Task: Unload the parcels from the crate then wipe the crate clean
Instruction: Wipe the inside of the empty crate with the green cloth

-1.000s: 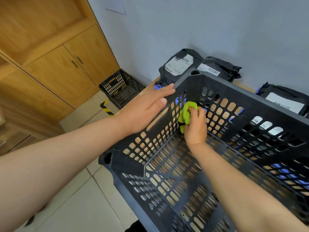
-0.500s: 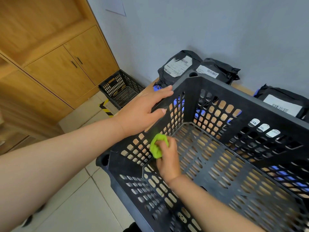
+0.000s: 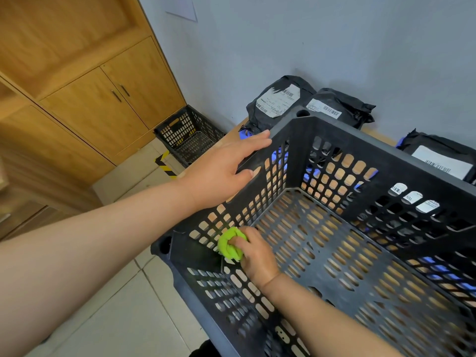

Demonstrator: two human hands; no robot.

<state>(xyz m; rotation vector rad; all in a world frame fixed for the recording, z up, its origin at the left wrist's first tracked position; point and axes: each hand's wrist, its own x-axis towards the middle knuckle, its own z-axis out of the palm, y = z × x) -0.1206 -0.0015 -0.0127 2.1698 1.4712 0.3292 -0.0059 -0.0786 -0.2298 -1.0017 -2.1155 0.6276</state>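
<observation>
1. Currently my head view shows the black plastic crate on a wooden table, its walls and floor pierced with slots.
2. My left hand lies on the crate's left wall. The fingers are straight and close together along the rim, and the thumb is on the inner face by the handle slot.
3. My right hand is inside the crate, fingers curled round a bunched green cloth. It presses the cloth into the near left corner where wall meets floor.
4. Three black parcels lie outside the crate, behind it against the grey wall: the left parcel, the middle parcel touching it, and the right parcel apart from them.
5. Each parcel carries a white shipping label with barcodes; I find the print too small to read.
6. A second crate stands on the tiled floor beside a wooden cabinet, with yellow-and-black tape just in front of it.
</observation>
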